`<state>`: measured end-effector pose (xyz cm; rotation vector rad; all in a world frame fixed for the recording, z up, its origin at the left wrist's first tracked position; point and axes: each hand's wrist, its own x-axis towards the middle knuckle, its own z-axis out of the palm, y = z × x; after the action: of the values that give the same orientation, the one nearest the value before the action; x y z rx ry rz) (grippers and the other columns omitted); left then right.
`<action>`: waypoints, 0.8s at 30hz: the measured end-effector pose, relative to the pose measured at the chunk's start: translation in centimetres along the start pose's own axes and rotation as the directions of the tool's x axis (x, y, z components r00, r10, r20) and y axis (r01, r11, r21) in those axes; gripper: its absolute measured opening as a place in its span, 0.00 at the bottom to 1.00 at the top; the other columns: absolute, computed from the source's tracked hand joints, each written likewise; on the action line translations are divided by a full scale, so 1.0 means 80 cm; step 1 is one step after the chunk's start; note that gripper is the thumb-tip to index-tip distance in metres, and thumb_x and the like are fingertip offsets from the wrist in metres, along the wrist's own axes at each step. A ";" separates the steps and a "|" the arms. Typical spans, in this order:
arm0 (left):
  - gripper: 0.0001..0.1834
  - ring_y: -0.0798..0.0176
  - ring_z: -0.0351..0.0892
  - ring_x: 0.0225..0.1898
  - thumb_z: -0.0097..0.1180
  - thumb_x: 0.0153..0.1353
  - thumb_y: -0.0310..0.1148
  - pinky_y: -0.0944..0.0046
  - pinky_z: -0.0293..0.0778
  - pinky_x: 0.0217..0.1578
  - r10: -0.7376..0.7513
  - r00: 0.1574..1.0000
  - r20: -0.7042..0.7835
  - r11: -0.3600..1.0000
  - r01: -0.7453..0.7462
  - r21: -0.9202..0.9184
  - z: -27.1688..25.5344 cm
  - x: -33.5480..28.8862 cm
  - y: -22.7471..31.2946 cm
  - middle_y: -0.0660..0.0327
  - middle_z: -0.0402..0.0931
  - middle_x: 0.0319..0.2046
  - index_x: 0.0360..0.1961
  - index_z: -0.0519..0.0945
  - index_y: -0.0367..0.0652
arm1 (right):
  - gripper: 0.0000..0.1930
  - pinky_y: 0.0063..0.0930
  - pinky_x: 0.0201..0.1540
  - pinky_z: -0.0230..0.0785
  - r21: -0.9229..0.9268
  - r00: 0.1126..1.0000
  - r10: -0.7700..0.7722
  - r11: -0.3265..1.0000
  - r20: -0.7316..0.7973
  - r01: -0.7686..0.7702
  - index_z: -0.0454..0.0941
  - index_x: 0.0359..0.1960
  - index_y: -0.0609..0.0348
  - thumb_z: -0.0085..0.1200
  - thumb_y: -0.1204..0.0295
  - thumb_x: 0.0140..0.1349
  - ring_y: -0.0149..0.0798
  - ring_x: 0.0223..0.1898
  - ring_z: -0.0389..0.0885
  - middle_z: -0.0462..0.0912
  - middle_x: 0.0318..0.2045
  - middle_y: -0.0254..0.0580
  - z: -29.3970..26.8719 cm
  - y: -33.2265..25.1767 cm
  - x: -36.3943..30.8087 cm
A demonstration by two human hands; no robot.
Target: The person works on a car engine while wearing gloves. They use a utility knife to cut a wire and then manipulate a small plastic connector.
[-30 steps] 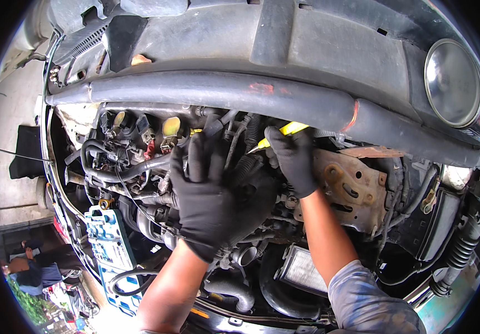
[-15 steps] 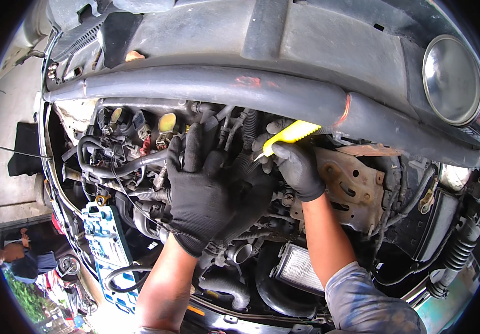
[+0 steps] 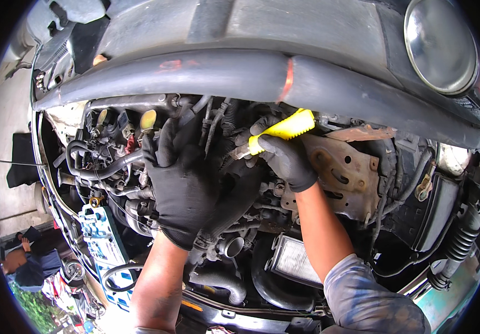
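Right hand (image 3: 288, 162) grips yellow tool (image 3: 283, 131); black bar (image 3: 234, 73) limits room at twelve o'clock. Left hand (image 3: 183, 192): hold cannot be told.

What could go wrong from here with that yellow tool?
1. The right hand grips the yellow-handled tool with its metal tip pointing toward the gloved left hand; a slip might jab that hand.
2. The tip is close to corrugated tubing, so a stray push could nick it.
3. Working space looks crowded by surrounding hoses and parts; the right hand might scrape something if the tool jerks.
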<state>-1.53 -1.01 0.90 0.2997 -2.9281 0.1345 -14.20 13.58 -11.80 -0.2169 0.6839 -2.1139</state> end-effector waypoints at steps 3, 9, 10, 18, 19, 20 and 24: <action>0.27 0.44 0.64 0.72 0.65 0.55 0.44 0.31 0.53 0.72 0.051 0.999 0.000 0.996 -0.051 0.076 0.009 -0.005 -0.009 0.57 0.79 0.61 0.57 0.87 0.55 | 0.09 0.36 0.35 0.82 -0.093 1.000 0.022 0.995 -0.011 -0.023 0.78 0.49 0.58 0.60 0.71 0.70 0.45 0.39 0.90 0.89 0.40 0.50 -0.001 0.000 -0.001; 0.18 0.42 0.62 0.75 0.64 0.59 0.37 0.35 0.55 0.72 -0.048 0.998 -0.026 0.999 0.048 -0.012 0.009 -0.005 -0.003 0.58 0.77 0.66 0.48 0.87 0.40 | 0.09 0.30 0.33 0.80 -0.287 0.991 -0.094 0.956 -0.096 0.063 0.78 0.47 0.59 0.60 0.71 0.71 0.35 0.34 0.87 0.86 0.36 0.40 0.015 0.016 0.010; 0.16 0.42 0.62 0.75 0.64 0.59 0.37 0.35 0.55 0.72 -0.046 0.998 -0.034 0.999 0.046 0.015 0.009 -0.006 -0.003 0.58 0.77 0.66 0.46 0.88 0.40 | 0.06 0.28 0.34 0.79 -0.332 0.990 -0.107 0.941 -0.095 0.070 0.78 0.46 0.60 0.59 0.75 0.70 0.32 0.32 0.84 0.83 0.34 0.36 0.019 0.012 0.012; 0.10 0.42 0.61 0.76 0.65 0.58 0.36 0.33 0.55 0.72 -0.022 0.999 -0.034 0.998 0.020 -0.052 0.011 -0.009 -0.010 0.57 0.77 0.66 0.37 0.87 0.41 | 0.07 0.27 0.32 0.78 -0.515 0.900 -0.434 0.782 -0.045 0.351 0.75 0.45 0.60 0.57 0.79 0.68 0.31 0.30 0.83 0.82 0.34 0.38 0.028 0.031 0.023; 0.10 0.42 0.61 0.75 0.65 0.57 0.36 0.33 0.55 0.72 -0.020 0.999 -0.035 0.998 0.018 -0.066 0.010 -0.011 -0.012 0.57 0.77 0.66 0.37 0.87 0.41 | 0.07 0.27 0.31 0.78 -0.531 0.898 -0.439 0.768 -0.029 0.358 0.75 0.46 0.60 0.57 0.78 0.68 0.31 0.30 0.84 0.82 0.34 0.38 0.028 0.031 0.024; 0.10 0.43 0.61 0.76 0.65 0.57 0.36 0.33 0.55 0.72 0.003 1.000 -0.003 0.998 -0.003 -0.061 0.007 -0.012 -0.014 0.57 0.77 0.66 0.37 0.88 0.43 | 0.07 0.26 0.29 0.77 -0.473 0.903 -0.416 0.821 -0.108 0.321 0.75 0.45 0.60 0.57 0.78 0.69 0.31 0.29 0.84 0.83 0.33 0.39 0.030 0.032 0.022; 0.12 0.44 0.59 0.76 0.66 0.57 0.36 0.31 0.55 0.71 0.023 1.000 0.007 0.998 -0.023 -0.057 0.000 -0.009 -0.012 0.59 0.77 0.66 0.42 0.90 0.49 | 0.05 0.23 0.22 0.75 -0.251 0.931 -0.249 0.951 -0.267 0.182 0.76 0.45 0.60 0.56 0.75 0.70 0.31 0.27 0.85 0.85 0.31 0.41 0.016 0.010 0.025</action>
<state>-0.66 -1.85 0.81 0.2582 -2.9374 0.0531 -14.37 11.12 -11.33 -0.1002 1.1236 -2.3047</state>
